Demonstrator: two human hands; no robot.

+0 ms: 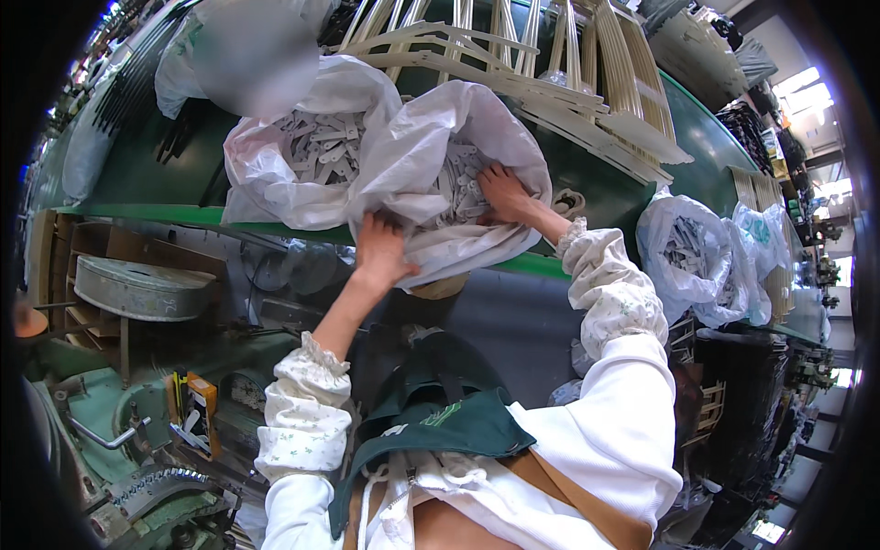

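Observation:
A white plastic bag (390, 183) filled with flat, pale grey strip-shaped pieces (456, 188) sits at the near edge of a green table. My left hand (380, 252) grips the bag's near left side, the fingers curled over the plastic and the thumb apart. Inside the bag's mouth, my right hand (507, 194) rests on the pieces at the right, its fingers stretched out and touching them. Whether a piece lies under its fingertips is hidden. A second white bag (252, 165) holding similar pieces (325, 147) stands against the first on the left.
Long cream-coloured strips (587, 119) lie stacked across the far side of the green table (197, 209). More bags of pieces (683, 247) stand to the right. Green machinery (137, 412) and a round metal drum-like part (142, 286) stand at the lower left.

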